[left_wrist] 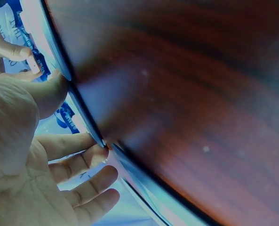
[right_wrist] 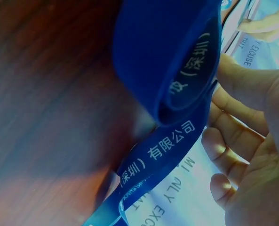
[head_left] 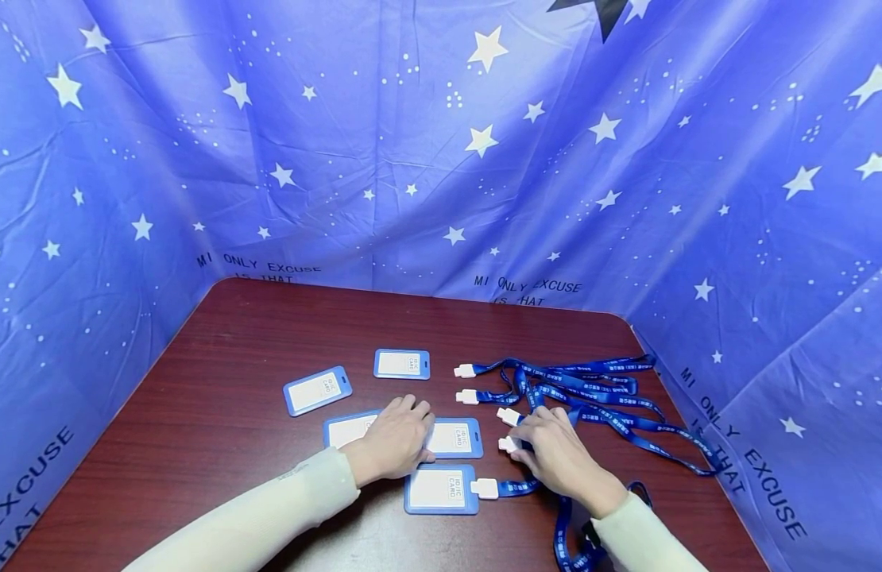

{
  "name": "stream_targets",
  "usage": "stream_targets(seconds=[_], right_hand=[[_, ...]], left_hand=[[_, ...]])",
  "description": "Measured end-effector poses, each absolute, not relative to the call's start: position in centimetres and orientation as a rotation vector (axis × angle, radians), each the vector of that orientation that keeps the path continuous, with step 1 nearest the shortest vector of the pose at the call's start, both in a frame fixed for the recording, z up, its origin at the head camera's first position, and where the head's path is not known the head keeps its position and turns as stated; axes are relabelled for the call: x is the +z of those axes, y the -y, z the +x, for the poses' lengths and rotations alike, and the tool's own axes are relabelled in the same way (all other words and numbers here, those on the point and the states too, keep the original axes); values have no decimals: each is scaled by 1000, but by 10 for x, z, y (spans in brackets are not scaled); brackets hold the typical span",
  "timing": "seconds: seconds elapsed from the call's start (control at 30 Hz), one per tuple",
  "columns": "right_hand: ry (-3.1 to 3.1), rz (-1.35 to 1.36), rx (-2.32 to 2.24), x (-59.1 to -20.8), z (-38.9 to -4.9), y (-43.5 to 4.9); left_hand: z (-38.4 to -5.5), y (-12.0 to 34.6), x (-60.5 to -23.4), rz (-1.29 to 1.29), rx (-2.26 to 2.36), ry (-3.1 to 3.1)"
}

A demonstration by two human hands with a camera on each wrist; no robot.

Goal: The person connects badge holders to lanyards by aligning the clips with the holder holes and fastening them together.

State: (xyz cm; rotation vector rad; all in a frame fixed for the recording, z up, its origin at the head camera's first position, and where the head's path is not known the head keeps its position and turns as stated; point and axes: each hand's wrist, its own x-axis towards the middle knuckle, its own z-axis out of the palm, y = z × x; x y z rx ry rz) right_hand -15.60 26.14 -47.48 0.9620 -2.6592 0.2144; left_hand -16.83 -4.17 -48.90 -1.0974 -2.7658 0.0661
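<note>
My left hand (head_left: 398, 437) holds a blue-rimmed ID card holder (head_left: 455, 438) flat on the table, thumb and index finger at its opposite long edges, as the left wrist view shows. Partly under that hand lies another card holder (head_left: 344, 430). My right hand (head_left: 555, 449) pinches the white clip (head_left: 508, 444) of a blue printed lanyard, a short way right of the held card holder. Its strap (right_wrist: 167, 146) loops beside the fingers in the right wrist view. Nearer me, a card holder (head_left: 435, 489) has a white lanyard clip (head_left: 485, 488) at its slot end.
Two more card holders, one tilted (head_left: 317, 390) and one straight (head_left: 401, 364), lie farther back on the dark red table (head_left: 269, 318). Several lanyards (head_left: 613, 389) spread across the right side, their white clips (head_left: 466, 371) pointing left. A starry blue curtain (head_left: 412, 159) surrounds the table.
</note>
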Motion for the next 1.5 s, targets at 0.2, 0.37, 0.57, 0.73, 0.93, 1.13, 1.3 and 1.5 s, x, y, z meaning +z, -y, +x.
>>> stream_targets(seconds=[0.2,0.37,0.57,0.73,0.93,1.13,1.3,1.5], right_hand=[[2667,955,215,-477,-156,-259],[2671,958,198,-478,-157,-256],[2662,962,201,-478,-157,-255],[2663,961,208,-479,-159,-255],[2671,958,228,-479,-161,-255],[2666,959,219,-480,-162,-254],[2674,957,201,-482,-163,-254],[2668,961,200,-483,-164,-252]], left_hand=[[-168,41,-489,-1105,72,2760],[-166,41,-489,-1109,90,2760],[-166,40,-488,-1106,93,2769],[-167,40,-489,-1101,97,2771],[-167,40,-490,-1103,78,2762],[-167,40,-491,-1102,80,2772],[-167,40,-490,-1107,63,2764],[-168,40,-491,-1109,64,2767]])
